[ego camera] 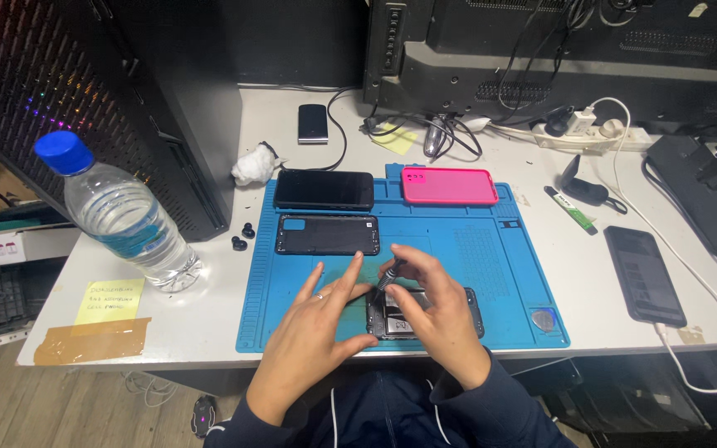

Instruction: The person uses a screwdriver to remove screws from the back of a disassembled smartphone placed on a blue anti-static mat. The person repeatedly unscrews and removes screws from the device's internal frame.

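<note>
An opened black phone body [396, 322] lies near the front edge of a blue work mat [491, 257]. My left hand [313, 328] rests on the mat with fingers spread, its fingertips touching the phone's left end. Over the phone's middle, my right hand [437, 311] grips a small dark screwdriver [388, 275], tip pointing down at the phone. Farther back on the mat lie a black back cover [327, 234], a black phone [324, 190] face up and a pink phone case [449, 185].
A clear water bottle [122, 216] with a blue cap stands at the left beside a dark computer tower [126, 99]. Another phone [645, 274] lies on a white cable at the right. A blue pick [544, 320], two earbuds [242, 237], sticky notes and a power strip [591, 133] are around.
</note>
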